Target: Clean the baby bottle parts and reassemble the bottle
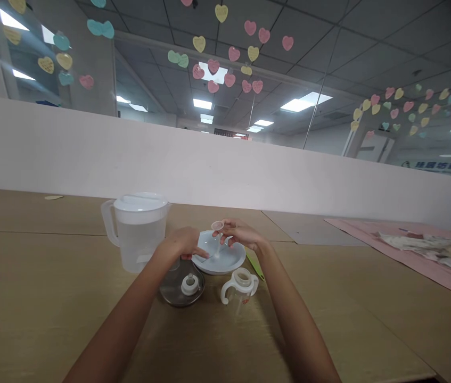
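Note:
My right hand holds a small round translucent part with a thin stem above a pale blue plate. My left hand rests at the plate's left edge, its fingers touching the rim. Just in front of the plate stands a clear baby cup with two white handles, open at the top. Left of the cup lies a dark round plate with a white cap on it.
A clear lidded water pitcher stands left of my left hand on the wooden table. A green strip lies beside the blue plate. A pink mat with printed cloth covers the table's right side. A white partition runs behind.

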Demonstrator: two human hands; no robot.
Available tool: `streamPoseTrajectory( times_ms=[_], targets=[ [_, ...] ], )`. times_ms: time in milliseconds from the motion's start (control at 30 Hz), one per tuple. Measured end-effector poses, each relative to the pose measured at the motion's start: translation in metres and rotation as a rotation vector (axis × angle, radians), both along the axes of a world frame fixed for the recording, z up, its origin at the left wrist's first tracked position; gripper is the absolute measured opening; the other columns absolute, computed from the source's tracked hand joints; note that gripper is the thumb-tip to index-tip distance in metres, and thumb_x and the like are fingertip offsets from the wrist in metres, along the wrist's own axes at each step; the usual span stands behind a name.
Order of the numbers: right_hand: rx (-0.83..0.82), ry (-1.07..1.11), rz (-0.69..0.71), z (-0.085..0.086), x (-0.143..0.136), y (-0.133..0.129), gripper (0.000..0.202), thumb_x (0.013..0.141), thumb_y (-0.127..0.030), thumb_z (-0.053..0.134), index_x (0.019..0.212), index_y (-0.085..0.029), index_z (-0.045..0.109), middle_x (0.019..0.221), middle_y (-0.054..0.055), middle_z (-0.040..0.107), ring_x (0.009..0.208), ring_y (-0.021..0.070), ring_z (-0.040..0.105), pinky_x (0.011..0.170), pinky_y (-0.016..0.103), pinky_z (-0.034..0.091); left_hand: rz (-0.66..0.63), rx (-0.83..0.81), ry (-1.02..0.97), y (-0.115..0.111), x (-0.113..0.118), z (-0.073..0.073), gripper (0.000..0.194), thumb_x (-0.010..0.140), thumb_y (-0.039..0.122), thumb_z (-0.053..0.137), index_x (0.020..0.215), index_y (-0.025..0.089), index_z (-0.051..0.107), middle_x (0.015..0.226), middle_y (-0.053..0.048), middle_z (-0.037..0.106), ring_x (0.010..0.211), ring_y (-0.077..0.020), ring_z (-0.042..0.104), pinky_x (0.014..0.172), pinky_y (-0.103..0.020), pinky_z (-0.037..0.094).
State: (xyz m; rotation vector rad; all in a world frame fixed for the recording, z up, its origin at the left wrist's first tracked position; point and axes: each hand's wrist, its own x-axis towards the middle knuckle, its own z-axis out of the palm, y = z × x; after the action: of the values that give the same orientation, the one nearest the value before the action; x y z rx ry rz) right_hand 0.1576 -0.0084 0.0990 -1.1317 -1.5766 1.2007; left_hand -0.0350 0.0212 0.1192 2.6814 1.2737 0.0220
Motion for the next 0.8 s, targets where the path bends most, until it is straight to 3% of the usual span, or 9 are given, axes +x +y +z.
streamPoseTrajectory(
  times_ms=[167, 300, 400, 533, 633, 733, 800],
  targets=[
    [-0.021, -0.304, -0.083, -0.009, 0.009, 0.007, 0.010, 0.067, -0.014, 0.058, 0.076, -0.014, 0.060, 0.067, 0.004, 0.064, 0.055, 0.0133, 0.060, 0.047, 0.021, 0.048, 0.047, -0.223, 0.107, 0.002, -0.005, -0.007, 0.024, 0.051, 0.028, 0.072, 0.040, 0.015, 0.056, 0.041, -0.003, 0.058, 0.045, -0.0170, 0.055, 0.054, -0.030, 0.048],
    [-0.025, -0.678, -0.121, -0.027, 0.013, 0.023, 0.015, 0.058, -0.002, 0.055, 0.060, -0.015, 0.063, 0.049, 0.000, 0.060, 0.045, 0.0125, 0.056, 0.046, 0.021, 0.045, 0.094, -0.323, 0.229, 0.000, 0.000, -0.012, 0.022, 0.042, 0.015, 0.074, 0.035, 0.014, 0.054, 0.042, -0.007, 0.059, 0.046, -0.0193, 0.057, 0.053, -0.033, 0.050],
    [-0.055, -0.813, -0.150, -0.043, 0.012, 0.034, 0.021, 0.052, 0.004, 0.056, 0.047, -0.016, 0.061, 0.036, -0.003, 0.051, 0.041, 0.0120, 0.053, 0.049, 0.022, 0.044, 0.106, -0.317, 0.257, -0.006, 0.005, -0.011, 0.023, 0.043, 0.012, 0.074, 0.033, 0.013, 0.053, 0.045, -0.009, 0.061, 0.046, -0.0199, 0.058, 0.052, -0.033, 0.050],
    [-0.108, -0.785, -0.106, -0.060, 0.010, 0.041, 0.019, 0.052, 0.002, 0.059, 0.046, -0.017, 0.061, 0.033, -0.004, 0.049, 0.040, 0.0111, 0.052, 0.050, 0.022, 0.045, 0.061, -0.172, 0.209, -0.022, 0.009, 0.000, 0.010, 0.050, 0.016, 0.072, 0.048, 0.014, 0.062, 0.061, -0.010, 0.068, 0.059, -0.0233, 0.063, 0.056, -0.031, 0.049],
    [-0.155, -0.684, 0.026, -0.065, 0.009, 0.041, 0.008, 0.057, -0.009, 0.062, 0.059, -0.015, 0.066, 0.050, -0.002, 0.061, 0.050, 0.0115, 0.058, 0.054, 0.022, 0.048, -0.007, 0.126, 0.137, -0.040, 0.009, 0.011, 0.014, 0.060, 0.023, 0.068, 0.071, 0.014, 0.068, 0.081, -0.012, 0.071, 0.072, -0.0245, 0.064, 0.061, -0.029, 0.047],
    [-0.148, -0.389, 0.120, -0.059, 0.009, 0.040, 0.010, 0.060, -0.017, 0.062, 0.069, -0.013, 0.064, 0.063, 0.000, 0.066, 0.058, 0.0124, 0.062, 0.059, 0.022, 0.051, -0.091, 0.245, 0.077, -0.059, 0.008, 0.021, 0.017, 0.073, 0.025, 0.058, 0.080, 0.014, 0.069, 0.086, -0.013, 0.070, 0.076, -0.0235, 0.064, 0.063, -0.027, 0.044],
    [-0.060, -0.200, 0.013, -0.046, 0.010, 0.036, 0.010, 0.062, -0.017, 0.059, 0.071, -0.013, 0.060, 0.062, 0.000, 0.065, 0.055, 0.0119, 0.061, 0.056, 0.022, 0.051, -0.150, 0.245, 0.024, -0.069, 0.010, 0.023, 0.022, 0.077, 0.030, 0.055, 0.086, 0.015, 0.068, 0.085, -0.012, 0.070, 0.079, -0.0239, 0.064, 0.063, -0.027, 0.042]
  ],
)
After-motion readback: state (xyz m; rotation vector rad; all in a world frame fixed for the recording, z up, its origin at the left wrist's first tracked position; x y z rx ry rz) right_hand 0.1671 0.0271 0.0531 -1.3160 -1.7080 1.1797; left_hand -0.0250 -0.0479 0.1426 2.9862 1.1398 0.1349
